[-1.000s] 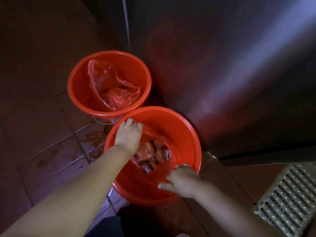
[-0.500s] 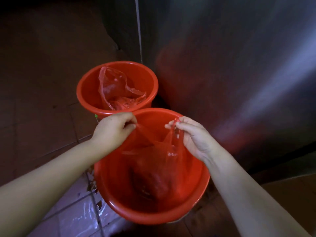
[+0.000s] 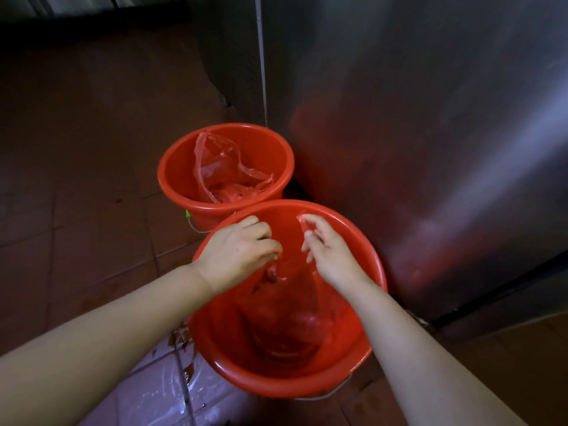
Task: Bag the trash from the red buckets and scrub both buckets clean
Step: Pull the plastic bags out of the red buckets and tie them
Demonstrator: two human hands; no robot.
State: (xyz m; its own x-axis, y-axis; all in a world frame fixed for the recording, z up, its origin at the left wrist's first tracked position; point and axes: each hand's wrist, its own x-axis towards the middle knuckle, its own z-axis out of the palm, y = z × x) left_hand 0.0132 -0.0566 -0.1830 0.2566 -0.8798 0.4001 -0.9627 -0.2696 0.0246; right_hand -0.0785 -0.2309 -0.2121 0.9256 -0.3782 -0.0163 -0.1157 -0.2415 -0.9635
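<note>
A thin red bag (image 3: 285, 305) hangs inside the near bucket (image 3: 215, 342), held up by its top edge. The left hand (image 3: 239, 250) has its grip pinched on one side of it, and the right hand (image 3: 332, 253) has its grip clamped on the other. Beyond the grips stands the far bucket (image 3: 175, 179), holding a crumpled bag (image 3: 221, 167). A metal cabinet (image 3: 430, 118) rises to their right, on the tiled floor (image 3: 76, 210).

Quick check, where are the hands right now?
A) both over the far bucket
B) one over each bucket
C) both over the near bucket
C: the left hand and right hand both hold the bag over the near bucket; the far bucket is untouched.
</note>
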